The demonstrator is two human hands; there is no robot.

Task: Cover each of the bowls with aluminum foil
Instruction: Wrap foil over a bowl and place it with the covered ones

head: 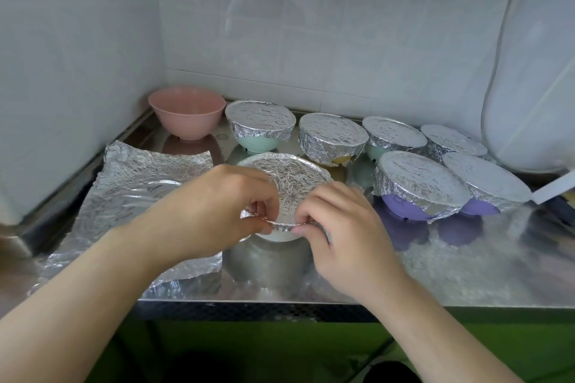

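This looks like a home kitchen. A shiny metal worktop (466,264) sits in a corner, with white wall tiles (311,50) behind it and to its left. Small food bowls stand at the back of the worktop: a pink bowl (186,112) in the corner, and bowls with foil tops (331,134) in a row to its right. A loose foil sheet (137,183) lies on the worktop's left side.

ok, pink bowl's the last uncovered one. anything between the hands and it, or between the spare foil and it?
Nothing visible. The uncovered pink ribbed bowl stands alone at the back-left corner. The loose crinkled foil sheet lies just in front of it. Both hands, left hand and right hand, pinch foil on the white bowl.
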